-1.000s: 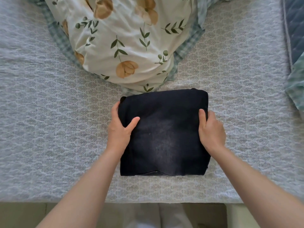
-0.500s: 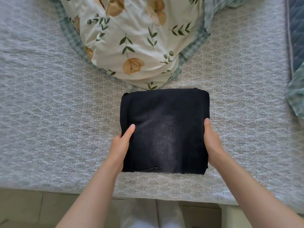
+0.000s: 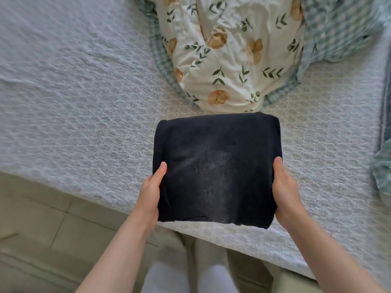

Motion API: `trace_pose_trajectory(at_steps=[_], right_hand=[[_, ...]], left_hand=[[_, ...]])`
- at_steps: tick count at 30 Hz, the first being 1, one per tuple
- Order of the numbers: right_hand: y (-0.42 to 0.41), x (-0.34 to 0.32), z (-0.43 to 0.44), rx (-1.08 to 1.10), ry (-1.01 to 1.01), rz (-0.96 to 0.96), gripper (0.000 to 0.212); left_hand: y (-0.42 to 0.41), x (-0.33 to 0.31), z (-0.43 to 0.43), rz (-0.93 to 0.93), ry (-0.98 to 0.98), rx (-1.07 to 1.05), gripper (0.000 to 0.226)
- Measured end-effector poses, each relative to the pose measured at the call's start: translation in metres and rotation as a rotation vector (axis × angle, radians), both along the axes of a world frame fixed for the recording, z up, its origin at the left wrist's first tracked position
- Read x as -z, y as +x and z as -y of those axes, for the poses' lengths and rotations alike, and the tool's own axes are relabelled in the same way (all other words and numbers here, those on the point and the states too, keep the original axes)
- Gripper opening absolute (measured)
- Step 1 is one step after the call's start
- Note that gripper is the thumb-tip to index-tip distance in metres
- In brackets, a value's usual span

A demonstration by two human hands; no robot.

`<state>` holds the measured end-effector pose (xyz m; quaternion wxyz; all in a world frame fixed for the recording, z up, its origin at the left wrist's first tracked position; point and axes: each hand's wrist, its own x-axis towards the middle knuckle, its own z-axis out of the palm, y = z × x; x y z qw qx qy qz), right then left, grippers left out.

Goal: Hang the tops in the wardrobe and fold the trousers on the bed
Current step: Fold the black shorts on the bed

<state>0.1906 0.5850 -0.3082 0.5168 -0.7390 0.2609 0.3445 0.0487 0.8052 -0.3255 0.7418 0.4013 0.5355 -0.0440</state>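
Observation:
The dark folded trousers (image 3: 215, 166) form a thick square bundle near the bed's front edge. My left hand (image 3: 151, 192) grips the bundle's left side, thumb on top and fingers hidden underneath. On the right side, my right hand (image 3: 284, 193) holds it the same way, thumb lying along the top. The bundle's near edge looks raised off the bed (image 3: 84, 127), which has a pale textured cover.
A floral quilt with a green check border (image 3: 230, 60) is heaped just behind the trousers. Blue and check fabric (image 3: 383, 166) lies at the right edge. Tiled floor (image 3: 42, 229) shows at lower left, below the bed's front edge.
Both hands have slid back along the bundle's sides toward its near corners, with the fingers now tucked under. The view has swung, and the bed edge now runs diagonally.

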Motion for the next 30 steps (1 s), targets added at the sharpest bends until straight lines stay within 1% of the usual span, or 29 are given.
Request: trace_pose_trajectory(at_steps=[3, 7, 11, 14, 17, 20, 23, 27, 30], right_hand=[[-0.013, -0.026, -0.029, -0.054, 0.019, 0.011, 0.039], [-0.036, -0.059, -0.074, -0.121, 0.034, 0.024, 0.038], [-0.064, -0.084, -0.122, -0.228, 0.055, 0.008, 0.04], [-0.088, -0.103, -0.159, -0.299, 0.078, -0.019, 0.044], [-0.114, -0.124, -0.2, -0.371, 0.092, -0.019, 0.042], [-0.139, -0.141, -0.238, -0.447, 0.116, 0.003, 0.042], [-0.164, -0.159, -0.275, -0.513, 0.13, 0.007, 0.043], [-0.195, -0.176, -0.32, -0.599, 0.131, 0.022, 0.041], [-0.215, -0.185, -0.353, -0.675, 0.141, 0.014, 0.037]], left_hand=[[-0.025, -0.026, -0.018, 0.0, 0.032, -0.075, 0.043], [-0.066, -0.058, -0.049, -0.059, 0.128, -0.122, 0.049], [-0.112, -0.089, -0.081, -0.098, 0.174, -0.197, 0.047], [-0.148, -0.113, -0.106, -0.105, 0.151, -0.294, 0.04], [-0.185, -0.133, -0.131, -0.082, 0.15, -0.395, 0.036], [-0.22, -0.15, -0.15, -0.053, 0.142, -0.45, 0.036], [-0.255, -0.165, -0.168, -0.06, 0.142, -0.522, 0.037], [-0.297, -0.179, -0.188, -0.066, 0.13, -0.632, 0.048], [-0.325, -0.187, -0.2, -0.054, 0.118, -0.723, 0.041]])
